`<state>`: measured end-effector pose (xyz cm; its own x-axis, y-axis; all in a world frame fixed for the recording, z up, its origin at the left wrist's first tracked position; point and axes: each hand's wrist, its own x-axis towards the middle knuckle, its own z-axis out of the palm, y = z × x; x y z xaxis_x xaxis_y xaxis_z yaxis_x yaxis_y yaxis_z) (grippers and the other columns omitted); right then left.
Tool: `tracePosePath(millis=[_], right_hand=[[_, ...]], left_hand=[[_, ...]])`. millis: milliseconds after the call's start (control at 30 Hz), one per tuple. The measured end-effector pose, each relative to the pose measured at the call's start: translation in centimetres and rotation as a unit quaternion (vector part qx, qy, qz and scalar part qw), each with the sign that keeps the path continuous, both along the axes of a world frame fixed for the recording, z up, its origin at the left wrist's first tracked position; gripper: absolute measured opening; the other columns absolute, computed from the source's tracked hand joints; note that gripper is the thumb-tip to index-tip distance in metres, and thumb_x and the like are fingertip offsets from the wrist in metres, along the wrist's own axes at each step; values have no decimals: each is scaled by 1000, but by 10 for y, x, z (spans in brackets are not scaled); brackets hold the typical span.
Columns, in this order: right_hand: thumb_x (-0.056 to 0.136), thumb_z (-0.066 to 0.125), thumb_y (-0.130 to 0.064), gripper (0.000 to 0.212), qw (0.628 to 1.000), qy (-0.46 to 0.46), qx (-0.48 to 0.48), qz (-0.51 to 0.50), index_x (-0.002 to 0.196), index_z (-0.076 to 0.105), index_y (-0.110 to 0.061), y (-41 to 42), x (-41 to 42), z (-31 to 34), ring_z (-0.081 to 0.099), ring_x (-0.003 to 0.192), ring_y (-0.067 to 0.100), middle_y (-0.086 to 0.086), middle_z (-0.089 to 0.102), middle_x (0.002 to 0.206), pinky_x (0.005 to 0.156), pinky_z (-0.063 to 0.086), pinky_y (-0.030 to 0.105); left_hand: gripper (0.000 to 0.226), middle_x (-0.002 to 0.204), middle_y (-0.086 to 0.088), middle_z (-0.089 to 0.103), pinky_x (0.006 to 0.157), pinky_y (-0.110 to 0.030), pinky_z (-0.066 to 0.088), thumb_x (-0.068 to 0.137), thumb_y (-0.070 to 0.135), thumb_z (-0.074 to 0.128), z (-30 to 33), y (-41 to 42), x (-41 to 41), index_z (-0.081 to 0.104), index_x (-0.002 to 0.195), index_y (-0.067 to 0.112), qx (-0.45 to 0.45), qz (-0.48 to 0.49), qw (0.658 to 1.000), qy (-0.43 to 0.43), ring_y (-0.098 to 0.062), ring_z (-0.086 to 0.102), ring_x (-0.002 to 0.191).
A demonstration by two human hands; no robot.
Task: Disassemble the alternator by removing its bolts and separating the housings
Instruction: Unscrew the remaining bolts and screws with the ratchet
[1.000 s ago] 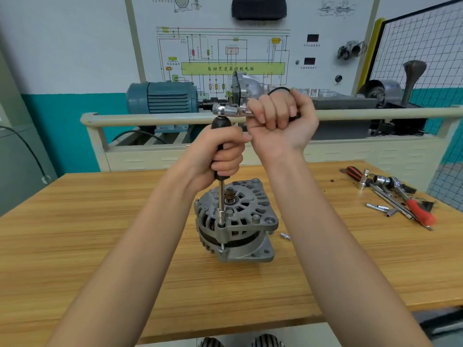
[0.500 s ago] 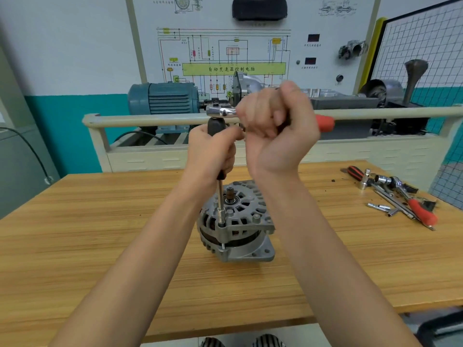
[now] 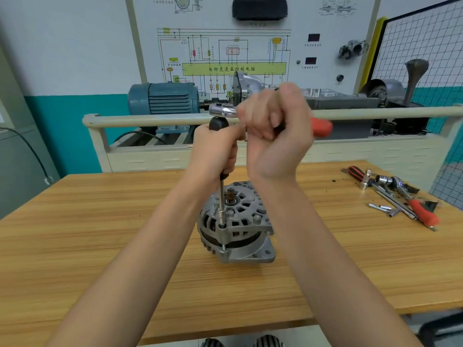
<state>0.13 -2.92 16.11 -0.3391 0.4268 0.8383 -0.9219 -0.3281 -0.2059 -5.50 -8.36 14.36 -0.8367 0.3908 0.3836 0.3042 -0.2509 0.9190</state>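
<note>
At the middle of the wooden workbench [image 3: 100,246] the grey cast-aluminium alternator [image 3: 236,221] stands, its near-left bolt under the socket extension grasped by the left hand [image 3: 215,149], while the right hand [image 3: 278,131] clenches the red-handled ratchet [image 3: 322,126]; unbolting seems underway, calling next for another handle swing.

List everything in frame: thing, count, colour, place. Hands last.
alternator: 1, grey, upright mid-table
extension driver: 1, black grip, steel shaft, vertical on a housing bolt
ratchet: 1, chrome head, red handle end, atop the driver
table: 1, wood
loose tools: several, chrome, red and black, table's right side
electric motor: 1, blue, behind the rail
wiring panel: 1, white, back wall
mesh screen: 1, right
left hand: grips the driver
right hand: grips the ratchet handle
</note>
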Motion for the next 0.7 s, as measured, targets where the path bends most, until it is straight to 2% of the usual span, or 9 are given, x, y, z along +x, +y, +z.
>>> tracePosePath(millis=[67, 100, 167, 233, 300, 367, 467, 567, 700], right_hand=[[82, 47, -12, 24, 984, 42, 68, -161, 62, 41, -25, -15, 2, -4, 28, 47, 10, -8, 35, 52, 50, 22, 31], [82, 46, -13, 21, 973, 53, 93, -204, 66, 42, -26, -20, 2, -6, 30, 49, 10, -9, 37, 55, 51, 23, 29], [82, 45, -14, 20, 970, 60, 106, -209, 67, 42, -27, -21, 2, -6, 30, 47, 8, -10, 37, 55, 51, 24, 26], [79, 47, -11, 26, 989, 51, 73, -121, 58, 42, -25, -13, 2, -1, 28, 43, 8, -10, 35, 48, 49, 21, 28], [79, 45, -7, 38, 999, 6, 19, 25, 45, 36, -21, 1, 1, 6, 23, 38, 8, -8, 30, 38, 47, 20, 27], [80, 40, -10, 42, 985, -54, -41, 156, 41, 31, -22, 15, -2, 11, 13, 38, 11, -7, 26, 33, 45, 21, 25], [77, 39, -15, 39, 942, -99, -138, 291, 38, 34, -15, 28, -10, 13, 7, 41, 14, -3, 23, 31, 43, 20, 22], [77, 39, -15, 39, 926, -99, -184, 313, 38, 35, -14, 31, -13, 12, 6, 41, 13, -2, 23, 31, 43, 19, 21], [83, 37, -12, 44, 963, -76, -132, 222, 39, 36, -17, 21, -7, 9, 9, 42, 15, -4, 23, 33, 44, 22, 25]], left_hand=[[22, 52, 15, 38, 49, -20, 32, 80, 22, 49, 0, 7, 8, 37, 62, 28, -1, 74, 992, 105, -2, 34, 48], [17, 59, 15, 37, 57, -18, 30, 85, 29, 40, 1, 11, 14, 31, 71, 32, 4, 60, 986, 156, -1, 34, 56], [18, 59, 16, 38, 61, -17, 28, 91, 29, 35, -1, 13, 16, 29, 74, 34, 39, 27, 986, 162, -1, 33, 58], [31, 46, 16, 36, 45, -19, 30, 84, 14, 54, -1, 4, 8, 36, 61, 24, 61, 51, 995, 52, -4, 30, 43], [41, 40, 9, 28, 39, -17, 21, 81, -1, 56, -2, -6, 2, 32, 56, 19, 40, -3, 999, 4, -10, 22, 35], [40, 40, 5, 27, 39, -19, 21, 81, -2, 56, -1, -13, -4, 34, 55, 17, 23, -82, 996, 1, -12, 22, 36], [33, 39, 4, 30, 40, -21, 25, 77, 11, 56, 4, -21, -8, 40, 48, 18, -26, -224, 974, -9, -12, 25, 35], [41, 35, 7, 26, 37, -21, 19, 77, 11, 56, 6, -21, -11, 35, 43, 20, -55, -274, 960, -29, -8, 21, 30], [51, 35, 8, 19, 35, -14, 13, 84, 2, 49, 5, -10, -5, 26, 43, 23, -31, -150, 987, -53, -7, 12, 29]])
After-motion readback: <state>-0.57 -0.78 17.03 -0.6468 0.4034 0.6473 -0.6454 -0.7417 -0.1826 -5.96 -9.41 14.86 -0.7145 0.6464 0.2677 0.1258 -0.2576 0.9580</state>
